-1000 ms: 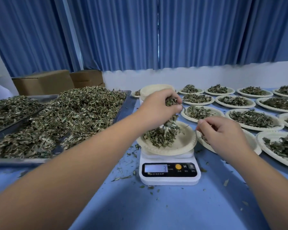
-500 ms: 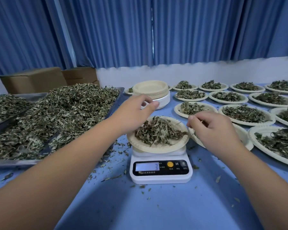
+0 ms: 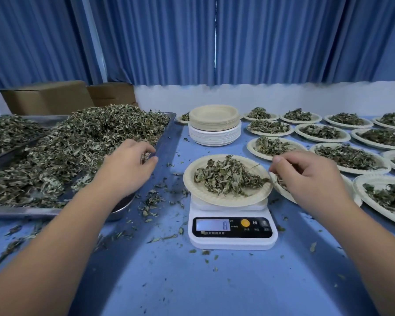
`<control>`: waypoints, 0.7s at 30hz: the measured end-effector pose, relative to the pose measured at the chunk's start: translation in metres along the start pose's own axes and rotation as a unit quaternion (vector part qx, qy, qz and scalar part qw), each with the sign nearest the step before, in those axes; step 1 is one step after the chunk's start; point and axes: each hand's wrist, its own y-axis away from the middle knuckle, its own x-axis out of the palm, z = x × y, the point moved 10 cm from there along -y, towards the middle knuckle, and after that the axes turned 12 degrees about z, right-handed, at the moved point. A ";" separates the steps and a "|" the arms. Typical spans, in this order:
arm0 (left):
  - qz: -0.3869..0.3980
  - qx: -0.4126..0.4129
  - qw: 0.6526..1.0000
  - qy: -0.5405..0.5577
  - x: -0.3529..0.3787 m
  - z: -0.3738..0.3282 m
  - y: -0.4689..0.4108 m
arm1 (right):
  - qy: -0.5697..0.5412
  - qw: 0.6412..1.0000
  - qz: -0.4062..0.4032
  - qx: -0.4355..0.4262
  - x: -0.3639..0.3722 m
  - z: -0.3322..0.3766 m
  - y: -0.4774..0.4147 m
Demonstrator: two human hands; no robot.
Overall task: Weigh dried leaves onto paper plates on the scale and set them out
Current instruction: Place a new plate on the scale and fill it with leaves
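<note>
A paper plate (image 3: 188, 179) with a heap of dried leaves (image 3: 228, 176) sits on the white digital scale (image 3: 233, 231), whose display is lit. My left hand (image 3: 126, 167) hovers over the right edge of the metal tray (image 3: 168, 127), which is piled with loose dried leaves (image 3: 89, 137). It pinches a few leaves between thumb and fingers. My right hand (image 3: 310, 176) hangs just right of the weighed plate with its fingers curled. A few leaf bits show under its fingertips. It covers part of a neighbouring plate (image 3: 283, 195).
A stack of unused paper plates (image 3: 214, 124) stands behind the scale. Several filled plates (image 3: 349, 156) lie in rows at the right. A second tray of leaves (image 3: 7, 131) and cardboard boxes (image 3: 46, 96) are at the far left. Leaf crumbs litter the blue table (image 3: 192, 281).
My left hand has let leaves fall onto the plate on the scale and moved left to the tray. My right hand has stayed beside the plate.
</note>
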 end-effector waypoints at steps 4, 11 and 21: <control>0.057 -0.092 0.992 -0.059 0.002 0.032 0.005 | -0.008 1.000 -0.008 -0.003 -0.001 0.003 0.003; 0.129 -0.121 0.975 -0.134 0.013 0.050 0.007 | -0.012 1.000 -0.008 0.013 0.000 0.004 0.006; 0.169 -0.111 0.976 -0.084 0.027 0.049 0.009 | -0.003 1.000 0.001 0.029 0.001 0.002 0.006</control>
